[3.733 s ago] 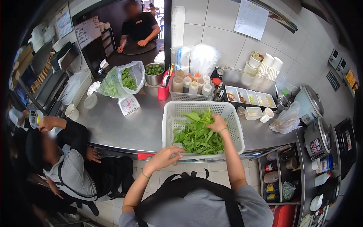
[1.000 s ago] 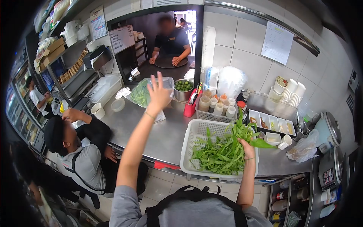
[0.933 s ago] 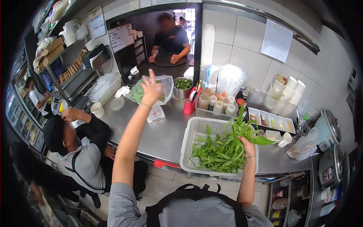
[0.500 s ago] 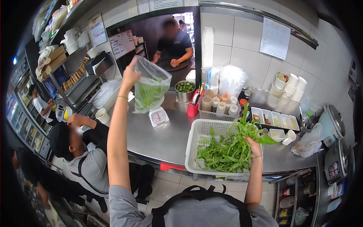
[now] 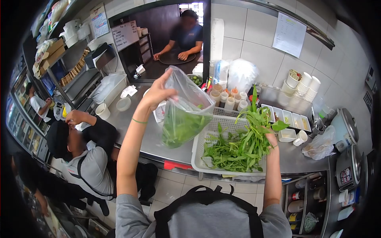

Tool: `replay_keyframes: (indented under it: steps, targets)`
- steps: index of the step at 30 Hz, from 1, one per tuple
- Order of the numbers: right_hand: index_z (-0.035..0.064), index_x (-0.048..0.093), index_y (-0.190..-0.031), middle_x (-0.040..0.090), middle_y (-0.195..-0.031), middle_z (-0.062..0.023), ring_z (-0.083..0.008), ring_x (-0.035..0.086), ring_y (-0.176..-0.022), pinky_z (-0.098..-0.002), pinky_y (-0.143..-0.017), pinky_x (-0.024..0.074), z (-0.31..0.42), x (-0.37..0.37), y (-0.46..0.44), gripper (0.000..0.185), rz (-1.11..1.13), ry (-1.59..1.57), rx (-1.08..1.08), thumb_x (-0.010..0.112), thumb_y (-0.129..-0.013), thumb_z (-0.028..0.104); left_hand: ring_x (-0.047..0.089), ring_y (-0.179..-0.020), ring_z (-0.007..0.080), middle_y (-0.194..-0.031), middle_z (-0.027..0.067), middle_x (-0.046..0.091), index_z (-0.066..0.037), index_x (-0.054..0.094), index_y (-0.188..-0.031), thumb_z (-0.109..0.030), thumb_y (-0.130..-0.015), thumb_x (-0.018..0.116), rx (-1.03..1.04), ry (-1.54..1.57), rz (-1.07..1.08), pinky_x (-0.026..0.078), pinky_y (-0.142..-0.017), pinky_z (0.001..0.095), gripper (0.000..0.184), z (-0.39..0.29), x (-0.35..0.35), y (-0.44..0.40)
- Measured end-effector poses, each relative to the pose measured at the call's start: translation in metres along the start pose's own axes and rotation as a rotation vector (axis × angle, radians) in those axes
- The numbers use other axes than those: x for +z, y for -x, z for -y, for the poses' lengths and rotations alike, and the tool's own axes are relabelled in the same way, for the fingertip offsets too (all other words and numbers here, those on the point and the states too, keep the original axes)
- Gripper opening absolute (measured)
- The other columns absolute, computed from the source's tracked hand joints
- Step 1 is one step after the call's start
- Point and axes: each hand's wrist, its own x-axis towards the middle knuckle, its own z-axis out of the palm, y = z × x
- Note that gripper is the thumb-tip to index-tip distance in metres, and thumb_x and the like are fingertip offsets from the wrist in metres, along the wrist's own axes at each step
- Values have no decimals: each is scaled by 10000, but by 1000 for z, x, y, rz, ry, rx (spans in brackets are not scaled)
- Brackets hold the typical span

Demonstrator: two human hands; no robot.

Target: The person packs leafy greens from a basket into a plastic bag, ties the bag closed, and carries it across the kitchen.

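My left hand grips the top edge of a clear plastic bag with leafy greens in its lower part. The bag hangs over the counter's front, by the left side of a white plastic basket. At the basket's right side, my right hand is closed on a bunch of long-stemmed leafy greens, raised above the rest. More loose greens lie in the basket. Behind my left hand stands a white dial scale, mostly hidden by hand and bag.
Squeeze bottles stand in a crate behind the basket. Right of them are an ingredient tray, a white mug and a crumpled plastic bag. A co-worker is close on my left; another person leans at the pass window.
My left hand has brought the bag right and lower, off the scale area towards the basket. My right hand keeps its bunch, slightly further right. The person at the window has leaned forward.
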Motion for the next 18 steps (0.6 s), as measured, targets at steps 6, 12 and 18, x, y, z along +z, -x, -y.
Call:
replay_keyframes:
  steps: [6, 12, 18]
  targets:
    - [28, 505, -1159, 587, -1049, -81, -156, 567, -918, -287, -773, 460, 34, 18, -2, 426, 37, 6, -48, 622, -768, 149, 597, -661, 106, -1376, 172, 287, -38, 142, -1390, 83, -658, 572, -2, -53, -98, 494, -575, 229, 858, 37, -26, 1]
    - [34, 504, -1162, 584, -1058, -81, -160, 565, -927, -295, -780, 460, 26, 75, -13, 431, 155, -6, -4, 623, -770, 167, 588, -818, 115, -1426, 142, 210, -83, 67, -1407, 104, -634, 589, 35, -204, 29, 489, -640, 213, 950, 93, -10, 17]
    - [40, 503, -1165, 581, -1067, -81, -164, 563, -937, -303, -787, 461, -14, 163, -32, 436, 319, -19, 90, 624, -772, 186, 426, -1090, 112, -1470, 141, 28, -133, 30, -1414, 113, -605, 605, 175, -384, 24, 462, -663, 193, 1023, 146, 18, 57]
